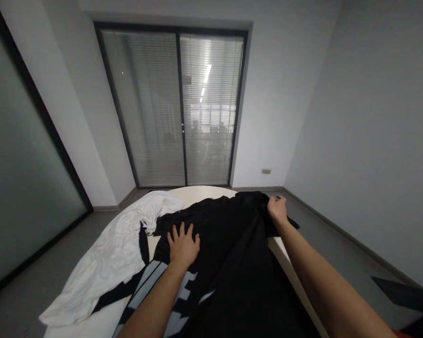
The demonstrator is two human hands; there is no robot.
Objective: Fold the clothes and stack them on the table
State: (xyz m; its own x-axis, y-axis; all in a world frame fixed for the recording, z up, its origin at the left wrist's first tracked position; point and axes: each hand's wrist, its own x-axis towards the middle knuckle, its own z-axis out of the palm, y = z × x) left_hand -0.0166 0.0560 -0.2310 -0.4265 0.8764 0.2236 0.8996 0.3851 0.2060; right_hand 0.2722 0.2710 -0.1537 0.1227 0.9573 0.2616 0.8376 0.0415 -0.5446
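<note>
A black T-shirt [229, 244] with a large grey print is spread over a white table [200, 190]. My left hand [184, 245] lies flat on it with the fingers spread, left of its middle. Over at the far right edge, my right hand [277, 209] has its fingers closed on the black cloth near a sleeve. The near end of the shirt runs out of view at the bottom. Beside it on the left lies a crumpled white garment [109, 253] with black parts, hanging toward the table's edge.
Beyond the table stands a glass sliding door [211, 112] with blinds, in a dark frame. A frosted glass panel [24, 164] is on the left. The white wall [366, 141] on the right has a low socket [266, 172]. A dark flat object [402, 293] shows at lower right.
</note>
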